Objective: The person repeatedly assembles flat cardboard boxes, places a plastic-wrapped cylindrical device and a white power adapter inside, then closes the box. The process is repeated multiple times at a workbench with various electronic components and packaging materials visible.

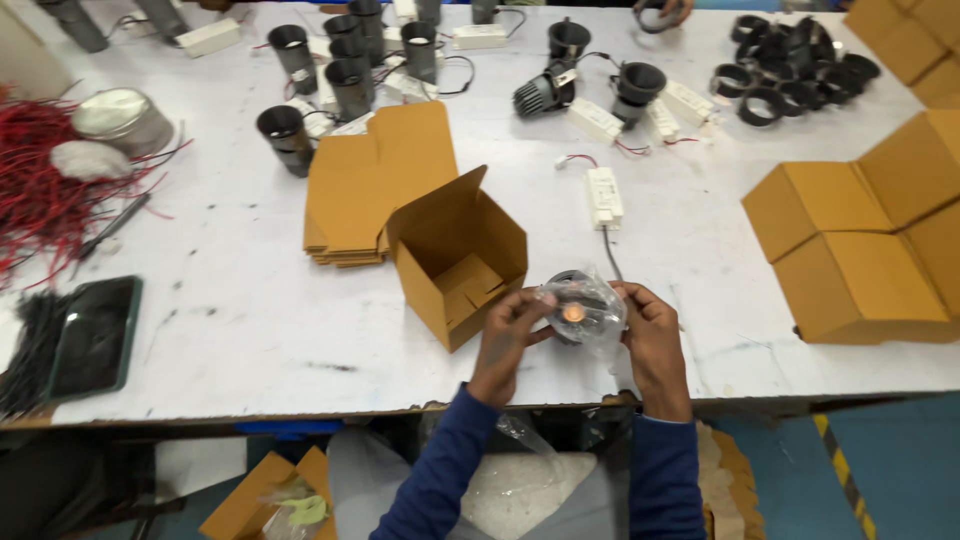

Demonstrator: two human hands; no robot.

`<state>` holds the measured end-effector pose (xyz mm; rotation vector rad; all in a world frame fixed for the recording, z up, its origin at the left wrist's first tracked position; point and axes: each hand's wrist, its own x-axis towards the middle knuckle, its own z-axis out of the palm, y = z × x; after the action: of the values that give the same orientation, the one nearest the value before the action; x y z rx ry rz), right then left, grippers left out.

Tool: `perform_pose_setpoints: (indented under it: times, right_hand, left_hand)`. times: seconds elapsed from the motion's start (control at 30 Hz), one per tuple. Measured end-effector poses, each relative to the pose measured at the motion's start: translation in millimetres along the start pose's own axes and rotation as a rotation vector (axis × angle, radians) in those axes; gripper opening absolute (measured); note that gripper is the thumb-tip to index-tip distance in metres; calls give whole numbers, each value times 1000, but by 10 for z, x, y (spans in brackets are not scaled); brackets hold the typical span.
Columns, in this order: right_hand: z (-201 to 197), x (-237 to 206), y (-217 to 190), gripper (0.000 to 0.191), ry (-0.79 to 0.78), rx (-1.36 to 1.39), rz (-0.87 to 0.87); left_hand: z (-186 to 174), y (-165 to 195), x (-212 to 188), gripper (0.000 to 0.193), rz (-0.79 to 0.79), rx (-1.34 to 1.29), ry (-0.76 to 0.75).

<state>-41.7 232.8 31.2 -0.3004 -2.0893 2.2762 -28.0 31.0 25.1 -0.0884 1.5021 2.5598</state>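
Careful: your left hand (505, 335) and right hand (648, 335) pinch the clear bag (590, 312) around what looks like a dark lamp (570, 312) between them. Left of your left hand gapes the open carton (455, 255); slick plastic could let the lamp slip.

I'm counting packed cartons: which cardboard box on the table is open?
The open box just left of the left hand, flaps up and tipped. The boxes at right are closed; the stack lies flat.
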Motion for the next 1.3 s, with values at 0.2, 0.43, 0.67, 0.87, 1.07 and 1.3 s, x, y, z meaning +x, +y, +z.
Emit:
perform_pose_setpoints:
  times: [0.2,0.43,0.67,0.87,1.07,1.3]
  right_hand:
    - [-147,53,170,24,47,18,-17]
    - [-160,99,240,24,-18,-4,-91]
    - [-225,-76,304,28,-95,53,-99]
    - [-137,-270,382,27,-31,74,-139]
    - [-62,-407,337,19,93,29,-248]
    - [-87,-422,273,25,24,-76,-275]
  left_hand:
    - [-87,-56,31,34,-75,-237,-93]
    - [-129,-261,224,39,98,47,52]
    - [-54,-316,266,34,239,261,84]
    - [15,-300,50,32,310,252,174]
    - [-110,-7,-32,32,-7,0,-27]
    - [-49,40,-77,32,15,71,-94]
